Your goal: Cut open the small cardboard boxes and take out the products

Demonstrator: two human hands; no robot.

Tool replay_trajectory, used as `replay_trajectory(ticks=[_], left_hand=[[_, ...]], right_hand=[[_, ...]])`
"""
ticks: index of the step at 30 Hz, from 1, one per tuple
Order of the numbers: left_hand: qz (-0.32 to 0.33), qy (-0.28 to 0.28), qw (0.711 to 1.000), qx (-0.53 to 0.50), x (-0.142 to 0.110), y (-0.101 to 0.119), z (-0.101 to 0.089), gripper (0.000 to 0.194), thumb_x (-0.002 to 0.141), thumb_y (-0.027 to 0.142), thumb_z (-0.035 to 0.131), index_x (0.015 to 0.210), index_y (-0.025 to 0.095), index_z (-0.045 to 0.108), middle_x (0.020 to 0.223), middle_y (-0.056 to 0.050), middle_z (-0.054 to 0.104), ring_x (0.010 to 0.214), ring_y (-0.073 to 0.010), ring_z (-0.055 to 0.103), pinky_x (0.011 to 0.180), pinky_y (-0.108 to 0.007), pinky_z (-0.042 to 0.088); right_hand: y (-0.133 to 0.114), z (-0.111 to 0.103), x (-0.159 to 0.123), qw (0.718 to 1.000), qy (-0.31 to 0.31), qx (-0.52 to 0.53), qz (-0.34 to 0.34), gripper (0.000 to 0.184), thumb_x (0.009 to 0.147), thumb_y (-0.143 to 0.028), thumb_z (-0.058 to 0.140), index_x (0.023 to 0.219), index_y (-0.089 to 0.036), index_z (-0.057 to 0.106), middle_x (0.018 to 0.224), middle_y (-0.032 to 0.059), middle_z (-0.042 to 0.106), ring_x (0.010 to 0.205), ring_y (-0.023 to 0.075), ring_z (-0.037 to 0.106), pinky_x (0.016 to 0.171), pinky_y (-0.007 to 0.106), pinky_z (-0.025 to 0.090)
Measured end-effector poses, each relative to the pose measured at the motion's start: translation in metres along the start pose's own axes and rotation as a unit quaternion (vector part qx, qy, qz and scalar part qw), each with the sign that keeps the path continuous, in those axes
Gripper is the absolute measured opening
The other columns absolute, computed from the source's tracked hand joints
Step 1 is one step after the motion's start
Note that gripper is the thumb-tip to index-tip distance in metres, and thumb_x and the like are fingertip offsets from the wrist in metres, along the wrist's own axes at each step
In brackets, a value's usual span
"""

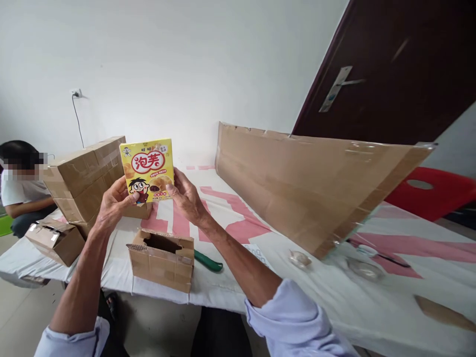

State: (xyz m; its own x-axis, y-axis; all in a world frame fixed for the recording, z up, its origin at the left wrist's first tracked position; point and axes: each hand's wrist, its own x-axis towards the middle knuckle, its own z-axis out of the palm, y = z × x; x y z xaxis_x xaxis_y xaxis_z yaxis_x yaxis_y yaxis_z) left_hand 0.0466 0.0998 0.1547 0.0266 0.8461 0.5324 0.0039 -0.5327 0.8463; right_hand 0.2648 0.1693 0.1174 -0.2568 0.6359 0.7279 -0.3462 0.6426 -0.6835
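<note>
A yellow snack box [150, 168] with red lettering and a cartoon child is held up with its front facing me. My left hand [117, 198] grips its left edge, thumb across the lower front corner. On the opposite edge, my right hand [188, 196] has its thumb pressed on the front and fingers behind. Below the box, an open brown cardboard carton [161, 265] stands at the table's front edge; its inside is dark. Just right of the carton lies a green curved handle [208, 261], its other end hidden behind the carton.
Stacked brown cartons [84, 173] and a smaller carton [55, 241] stand at the left, near a seated person [22, 183]. A large cardboard sheet [293, 183] stands across the table's right side. Small clear packets [299, 259] lie on the pink-and-white tablecloth [238, 213].
</note>
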Motion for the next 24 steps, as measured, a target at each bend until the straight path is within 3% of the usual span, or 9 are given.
replay_trajectory(ticks=[3,6,12,18,24], left_hand=[[-0.002,-0.022,1.000,0.001,-0.003,0.009,0.004,0.057,0.080,0.040,0.096,0.128,0.018,0.076,0.124,-0.012,0.082,0.110,-0.0312,0.079,0.087,-0.039,0.068],[-0.008,-0.025,1.000,-0.001,-0.006,0.004,0.005,0.055,0.078,0.039,0.098,0.123,0.018,0.076,0.118,-0.011,0.083,0.102,-0.0299,0.080,0.083,-0.039,0.070],[-0.021,-0.022,1.000,0.004,-0.008,-0.015,-0.004,0.060,0.076,0.039,0.099,0.126,0.018,0.073,0.129,-0.013,0.080,0.113,-0.0322,0.078,0.089,-0.041,0.069],[-0.053,0.046,0.997,0.029,-0.008,-0.049,-0.042,0.068,0.065,0.043,0.105,0.120,0.019,0.071,0.123,-0.012,0.081,0.112,-0.0335,0.078,0.088,-0.043,0.070],[-0.161,0.092,0.981,0.055,-0.020,-0.116,-0.089,0.079,0.044,0.041,0.110,0.108,0.017,0.069,0.108,-0.010,0.083,0.101,-0.0338,0.080,0.082,-0.047,0.071]], right_hand=[[-0.008,-0.004,-0.007,1.000,-0.016,-0.017,0.001,0.081,0.097,-0.070,0.068,0.164,-0.033,0.042,0.153,0.0107,0.062,0.130,0.0319,0.067,0.107,0.055,0.062],[-0.006,-0.006,-0.017,0.999,-0.034,-0.031,0.017,0.083,0.095,-0.070,0.071,0.164,-0.036,0.041,0.152,0.0102,0.062,0.127,0.0319,0.067,0.106,0.056,0.063],[0.018,-0.020,-0.039,0.996,-0.017,-0.069,0.061,0.075,0.094,-0.067,0.073,0.156,-0.028,0.055,0.140,0.0132,0.068,0.121,0.0293,0.069,0.101,0.049,0.063],[0.046,-0.053,-0.079,0.974,0.017,-0.179,0.140,0.047,0.096,-0.055,0.070,0.132,-0.026,0.074,0.126,0.0116,0.073,0.108,0.0257,0.070,0.091,0.043,0.062],[0.078,-0.081,-0.127,0.945,-0.024,-0.240,0.222,0.043,0.090,-0.052,0.071,0.122,-0.024,0.078,0.123,0.0120,0.074,0.108,0.0272,0.071,0.091,0.042,0.060]])
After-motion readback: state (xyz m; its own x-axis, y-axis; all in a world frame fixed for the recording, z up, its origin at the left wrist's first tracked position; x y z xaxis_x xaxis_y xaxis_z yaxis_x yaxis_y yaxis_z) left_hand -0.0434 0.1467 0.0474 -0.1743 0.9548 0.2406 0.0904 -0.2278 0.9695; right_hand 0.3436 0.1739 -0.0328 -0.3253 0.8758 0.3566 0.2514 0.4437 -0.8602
